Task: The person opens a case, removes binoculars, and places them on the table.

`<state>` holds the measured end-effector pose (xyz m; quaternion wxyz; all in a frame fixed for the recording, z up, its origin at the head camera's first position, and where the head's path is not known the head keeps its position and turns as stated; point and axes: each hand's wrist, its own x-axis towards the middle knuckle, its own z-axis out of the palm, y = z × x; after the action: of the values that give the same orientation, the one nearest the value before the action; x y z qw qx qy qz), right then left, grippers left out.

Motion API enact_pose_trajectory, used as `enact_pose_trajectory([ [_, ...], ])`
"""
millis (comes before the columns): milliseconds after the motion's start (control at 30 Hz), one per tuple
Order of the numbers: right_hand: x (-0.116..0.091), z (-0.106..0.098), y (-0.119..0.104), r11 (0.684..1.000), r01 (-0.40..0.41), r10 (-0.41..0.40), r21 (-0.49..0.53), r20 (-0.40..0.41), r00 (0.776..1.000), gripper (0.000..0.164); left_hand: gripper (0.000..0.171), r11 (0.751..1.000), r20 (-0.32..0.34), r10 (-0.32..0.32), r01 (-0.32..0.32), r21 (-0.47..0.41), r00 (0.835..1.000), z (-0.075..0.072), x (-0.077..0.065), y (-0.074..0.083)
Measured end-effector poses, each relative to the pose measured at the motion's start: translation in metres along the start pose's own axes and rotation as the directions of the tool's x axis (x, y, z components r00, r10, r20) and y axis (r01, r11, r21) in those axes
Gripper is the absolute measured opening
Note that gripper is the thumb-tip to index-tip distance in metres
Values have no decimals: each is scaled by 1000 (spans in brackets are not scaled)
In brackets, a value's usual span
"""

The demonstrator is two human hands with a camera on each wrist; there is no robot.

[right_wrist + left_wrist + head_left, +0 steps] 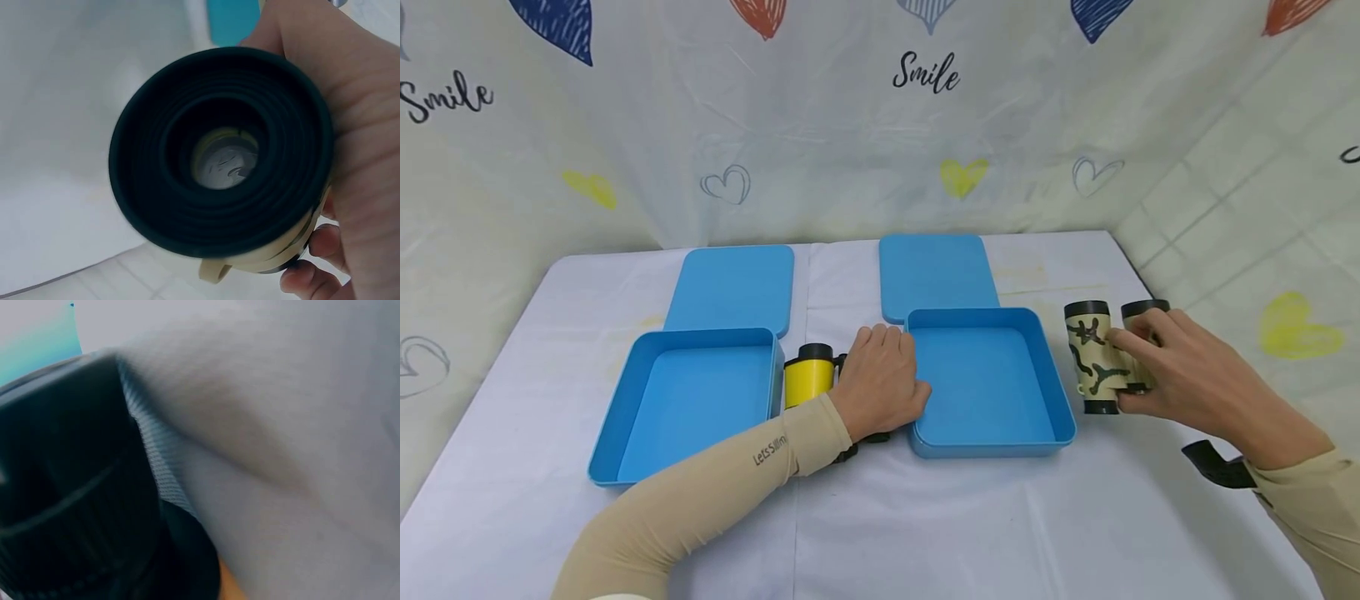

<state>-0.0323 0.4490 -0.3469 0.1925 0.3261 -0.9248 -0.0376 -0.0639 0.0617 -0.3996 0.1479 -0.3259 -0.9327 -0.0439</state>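
My left hand [880, 379] curls over the right side of yellow and black binoculars [808, 383], which stand between two blue boxes. The hand and sleeve hide much of them. A black eyepiece [69, 481] fills the left part of the left wrist view. At the right, my right hand [1187, 379] grips camouflage-patterned binoculars [1093, 354] by their right barrel, thumb and fingers around it. In the right wrist view, the dark round end [294, 156] of one barrel faces the camera, and fingertips [309, 281] show behind it.
The left blue box [700, 417] and right blue box [985, 383] stand without covers. Behind them lie two flat blue lids, the left lid [733, 287] and the right lid [936, 275]. A white cloth [925, 533] covers the table; a printed curtain hangs behind.
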Motion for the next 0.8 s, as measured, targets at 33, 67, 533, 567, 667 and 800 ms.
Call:
enact_pose_trajectory([
  [33, -2, 1, 1, 1000, -5, 5, 5, 7, 1000, 84, 23, 1000, 4, -1, 1, -2, 1000, 0, 0, 0],
  [67, -3, 1, 2, 1000, -10, 10, 8, 11, 1000, 84, 23, 1000, 9, -3, 3, -6, 1000, 0, 0, 0],
  [533, -16, 12, 9, 999, -34, 31, 29, 88, 996, 77, 22, 1000, -20, 3, -3, 14, 1000, -3, -1, 0],
  [567, -17, 14, 9, 999, -36, 34, 25, 95, 995, 82, 22, 1000, -18, 2, -1, 11, 1000, -3, -1, 0],
  [667, -18, 17, 8, 999, -36, 34, 22, 98, 995, 82, 22, 1000, -18, 0, 0, 5, 1000, -2, 0, 0],
  [800, -19, 20, 5, 998, -55, 51, 28, 120, 991, 81, 22, 1000, -24, -4, 4, -5, 1000, 0, 0, 0],
])
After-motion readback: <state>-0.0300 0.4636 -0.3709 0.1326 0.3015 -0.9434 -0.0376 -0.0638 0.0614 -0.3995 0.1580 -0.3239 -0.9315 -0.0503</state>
